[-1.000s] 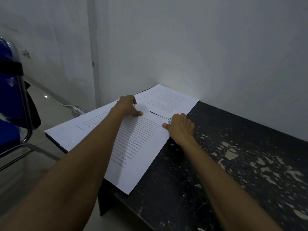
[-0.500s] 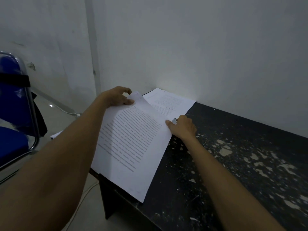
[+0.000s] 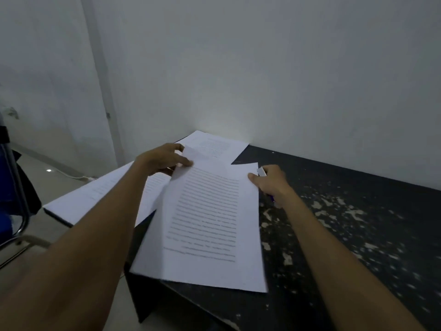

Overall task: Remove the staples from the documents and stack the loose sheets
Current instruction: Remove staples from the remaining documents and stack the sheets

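Left hand [image 3: 162, 161] pinches the printed sheet [image 3: 210, 223] by its corner; right hand [image 3: 272, 183] grips a small tool [image 3: 261, 172].

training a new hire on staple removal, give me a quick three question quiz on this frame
1. True or false: the left hand pinches the top corner of the white printed paper sheet.
2. The right hand grips: A) nothing B) a small white-tipped tool C) a blue cup.
3. On which side of that sheet lies the flat pile of white papers?
Key: 1 true; 2 B; 3 its left.
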